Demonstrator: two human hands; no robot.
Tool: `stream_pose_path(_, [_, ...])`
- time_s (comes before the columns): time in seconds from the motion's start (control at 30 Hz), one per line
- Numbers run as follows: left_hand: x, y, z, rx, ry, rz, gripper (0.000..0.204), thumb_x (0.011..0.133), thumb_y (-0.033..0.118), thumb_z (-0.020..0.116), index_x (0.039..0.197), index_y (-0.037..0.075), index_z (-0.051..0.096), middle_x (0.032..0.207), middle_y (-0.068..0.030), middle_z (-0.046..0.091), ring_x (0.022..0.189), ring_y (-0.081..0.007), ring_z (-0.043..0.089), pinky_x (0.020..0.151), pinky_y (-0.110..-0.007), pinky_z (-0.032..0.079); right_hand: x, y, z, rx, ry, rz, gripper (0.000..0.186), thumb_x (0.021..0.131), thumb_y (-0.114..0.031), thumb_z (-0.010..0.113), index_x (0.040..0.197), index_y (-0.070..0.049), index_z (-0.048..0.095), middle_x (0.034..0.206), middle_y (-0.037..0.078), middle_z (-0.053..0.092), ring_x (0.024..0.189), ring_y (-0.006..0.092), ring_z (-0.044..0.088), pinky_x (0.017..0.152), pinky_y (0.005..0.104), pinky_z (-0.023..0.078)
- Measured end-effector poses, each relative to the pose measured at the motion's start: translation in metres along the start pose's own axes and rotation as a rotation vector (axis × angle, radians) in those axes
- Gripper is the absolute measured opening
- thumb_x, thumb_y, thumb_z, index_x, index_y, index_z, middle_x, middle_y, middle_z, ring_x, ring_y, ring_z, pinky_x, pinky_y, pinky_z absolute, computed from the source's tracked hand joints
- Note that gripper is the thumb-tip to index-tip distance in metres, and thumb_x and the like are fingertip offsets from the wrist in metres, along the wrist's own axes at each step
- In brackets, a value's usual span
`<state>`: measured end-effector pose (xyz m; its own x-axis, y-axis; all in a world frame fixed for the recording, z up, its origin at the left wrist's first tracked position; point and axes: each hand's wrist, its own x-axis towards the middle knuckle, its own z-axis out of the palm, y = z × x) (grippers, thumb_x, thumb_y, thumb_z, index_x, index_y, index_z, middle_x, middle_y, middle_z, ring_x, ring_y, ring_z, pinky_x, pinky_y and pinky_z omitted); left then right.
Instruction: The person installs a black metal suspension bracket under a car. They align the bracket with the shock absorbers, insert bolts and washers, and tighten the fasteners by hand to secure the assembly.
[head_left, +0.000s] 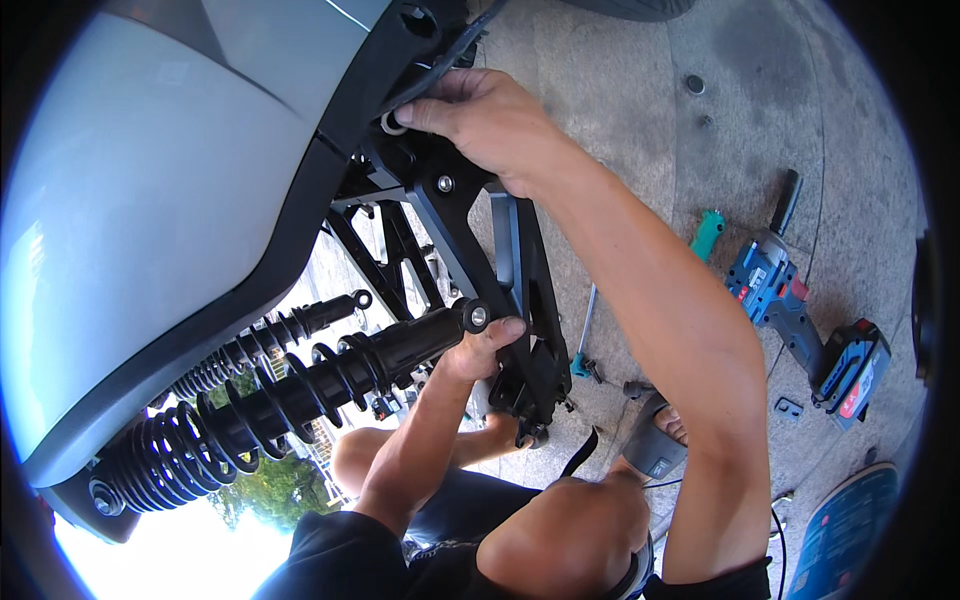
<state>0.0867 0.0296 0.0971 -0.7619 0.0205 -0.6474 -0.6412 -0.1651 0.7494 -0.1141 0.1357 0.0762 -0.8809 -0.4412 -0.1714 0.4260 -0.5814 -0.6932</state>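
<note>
My right hand reaches up under the grey-white body panel's black lower trim. Its thumb tip touches a small silver ring at the top of a black metal frame arm. The other fingers curl behind the trim, and what they pinch is hidden. Lower down, my left hand grips the black frame arm, thumb laid over its edge. Right beside that thumb is the free eye end of a black coil-spring shock absorber. The shock's other end is bolted to the vehicle at lower left.
A second black shock absorber hangs behind the first. On the stone paving at right lie a blue cordless power tool with its battery, a green-handled screwdriver and a blue board. My sandalled foot stands near the frame.
</note>
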Motion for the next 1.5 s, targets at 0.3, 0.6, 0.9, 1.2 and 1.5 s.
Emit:
stream_pose_path(0.3, [0.001, 0.004, 0.001, 0.053, 0.047, -0.060, 0.055, 0.072, 0.025, 0.074, 0.116, 0.000, 0.054, 0.101, -0.0085, 0.059, 0.091, -0.0218, 0.064, 0.080, -0.037, 0.057, 0.012, -0.003, 0.000, 0.186, -0.032, 0.002, 0.023, 0.078, -0.015, 0.077, 0.096, -0.003, 0.071, 0.097, 0.008, 0.070, 0.097, 0.0169, 0.062, 0.096, 0.0324, 0.041])
stream_pose_path(0.6, [0.000, 0.000, -0.006, 0.107, 0.080, -0.074, 0.057, 0.071, 0.028, 0.074, 0.116, 0.000, 0.054, 0.100, -0.0083, 0.059, 0.090, -0.0210, 0.063, 0.080, -0.037, 0.057, 0.011, 0.006, 0.000, 0.126, -0.005, 0.004, 0.024, 0.083, -0.015, 0.073, 0.103, -0.004, 0.069, 0.100, 0.007, 0.070, 0.099, 0.0166, 0.061, 0.095, 0.0322, 0.042])
stream_pose_path(0.9, [-0.001, -0.009, -0.006, 0.050, 0.121, 0.006, 0.052, 0.075, 0.029, 0.075, 0.115, 0.001, 0.056, 0.099, -0.0080, 0.059, 0.093, -0.0228, 0.060, 0.081, -0.043, 0.053, 0.003, 0.012, -0.024, 0.014, 0.147, 0.009, 0.020, 0.089, -0.012, 0.065, 0.104, 0.000, 0.065, 0.089, 0.006, 0.065, 0.085, 0.0132, 0.057, 0.079, 0.0275, 0.046])
stream_pose_path(1.2, [-0.081, 0.012, 0.039, 0.841, 0.315, 0.662, 0.027, 0.089, 0.015, 0.061, 0.105, -0.005, 0.053, 0.084, -0.0092, 0.060, 0.067, -0.0104, 0.058, 0.060, -0.023, 0.048, -0.126, 0.000, -0.095, -0.277, 0.213, 0.043, 0.015, 0.085, -0.008, 0.065, 0.098, 0.000, 0.064, 0.085, 0.006, 0.066, 0.079, 0.0118, 0.061, 0.070, 0.0277, 0.049])
stream_pose_path(1.5, [0.020, -0.028, 0.134, -0.019, 0.267, 0.432, 0.023, 0.097, 0.013, 0.057, 0.109, -0.007, 0.055, 0.089, -0.0094, 0.064, 0.074, -0.0127, 0.063, 0.067, -0.028, 0.054, -0.182, -0.018, -0.108, -0.392, -0.095, 0.131, 0.011, 0.081, 0.000, 0.066, 0.092, 0.000, 0.064, 0.081, 0.006, 0.064, 0.077, 0.0120, 0.060, 0.067, 0.0282, 0.049])
